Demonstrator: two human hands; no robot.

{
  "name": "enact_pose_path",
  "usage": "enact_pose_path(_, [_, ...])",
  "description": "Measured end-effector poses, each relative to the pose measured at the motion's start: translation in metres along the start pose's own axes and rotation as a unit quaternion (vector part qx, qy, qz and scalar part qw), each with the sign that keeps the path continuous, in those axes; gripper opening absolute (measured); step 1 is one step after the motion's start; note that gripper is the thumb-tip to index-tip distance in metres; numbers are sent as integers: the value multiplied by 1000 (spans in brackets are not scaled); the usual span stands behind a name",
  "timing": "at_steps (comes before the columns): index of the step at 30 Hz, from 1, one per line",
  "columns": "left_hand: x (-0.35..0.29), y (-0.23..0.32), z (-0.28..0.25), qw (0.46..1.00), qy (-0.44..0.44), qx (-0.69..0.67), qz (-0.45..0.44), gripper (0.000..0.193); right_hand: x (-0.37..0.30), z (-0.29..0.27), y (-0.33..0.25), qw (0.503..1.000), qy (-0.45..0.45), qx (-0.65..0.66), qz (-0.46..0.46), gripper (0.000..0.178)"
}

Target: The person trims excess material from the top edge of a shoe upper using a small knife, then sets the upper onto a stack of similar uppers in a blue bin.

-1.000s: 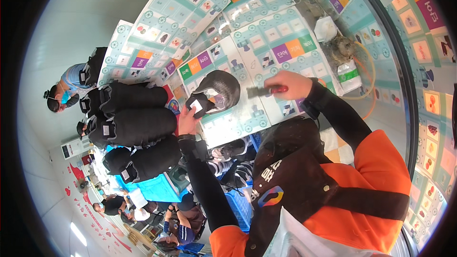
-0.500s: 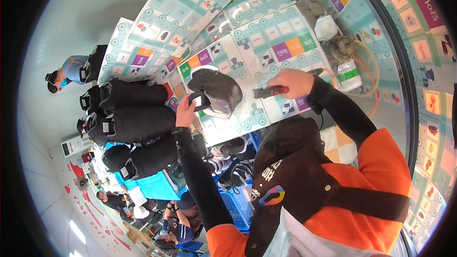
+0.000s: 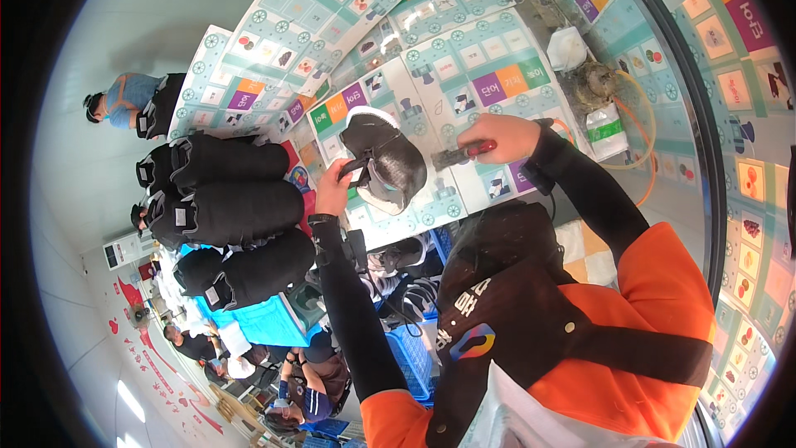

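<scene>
My left hand is closed on the narrow back strap of a black cap. The cap is held tilted above the near left part of the patterned work surface, and a white edge shows along its upper side. To the right of the cap, my right hand is wrapped round a dark gun-shaped tool with a red part. The tool's front end points left toward the cap, with a gap between them. An orange hose runs close behind this hand.
Long stacks of nested black caps lie to my left, some over a blue sheet. Patterned boards rise at the back left. Shoes and a blue crate are below the surface. Several people work farther left.
The cap has turned in my left hand and shifted slightly right, its strap now seen edge-on. My right hand and the tool have moved a little left and up.
</scene>
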State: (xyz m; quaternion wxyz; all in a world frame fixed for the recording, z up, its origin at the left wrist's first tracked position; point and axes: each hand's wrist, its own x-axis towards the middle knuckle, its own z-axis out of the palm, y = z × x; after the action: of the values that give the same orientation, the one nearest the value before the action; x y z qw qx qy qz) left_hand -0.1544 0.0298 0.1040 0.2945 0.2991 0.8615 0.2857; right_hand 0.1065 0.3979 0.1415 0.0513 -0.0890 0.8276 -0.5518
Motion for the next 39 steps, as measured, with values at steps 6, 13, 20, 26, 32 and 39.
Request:
enact_pose_path(6, [-7, -19, 6, 996, -2, -92, -2, 28, -8, 3, 14, 998, 36, -34, 25, 11])
enact_pose_path(13, [-7, -31, 8, 990, 17, -136, -17, 32, -10, -2, 17, 995, 84, -17, 56, 12])
enact_pose_path(20, [-73, -66, 22, 982, 122, -115, -90, 35, -8, 33, 62, 995, 50, 47, 72, 33])
enact_pose_path(26, [-214, -115, 116, 936, 272, -113, -195, 44, -2, 55, 173, 981, 138, -103, 94, 57])
enact_pose_path(32, [-351, -134, 186, 828, 339, -342, -289, 39, 0, 55, 234, 898, 97, -368, 223, 65])
enact_pose_path(39, [-417, -236, 226, 820, 411, 15, -398, 31, 71, 69, 204, 919, 10, -358, 163, 39])
